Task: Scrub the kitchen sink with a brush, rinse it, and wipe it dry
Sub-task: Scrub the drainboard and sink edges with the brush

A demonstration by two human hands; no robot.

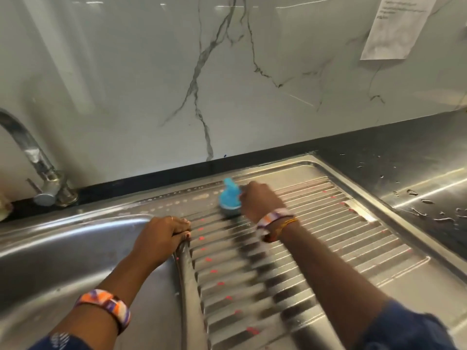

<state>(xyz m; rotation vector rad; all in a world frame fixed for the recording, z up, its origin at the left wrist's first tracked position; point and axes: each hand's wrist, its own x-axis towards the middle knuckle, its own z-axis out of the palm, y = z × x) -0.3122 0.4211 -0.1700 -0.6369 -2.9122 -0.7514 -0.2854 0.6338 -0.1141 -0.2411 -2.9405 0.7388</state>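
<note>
Now right hand [261,202] grips brush [229,198] (blue).

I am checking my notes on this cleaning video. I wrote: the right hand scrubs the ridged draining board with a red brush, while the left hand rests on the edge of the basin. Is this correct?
Almost. The brush is blue, not red, as the head view shows. The rest holds: the right hand scrubs the ridged draining board with it, while the left hand rests on the edge of the basin.

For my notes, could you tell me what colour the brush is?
The brush is light blue, seen in the head view.
</note>
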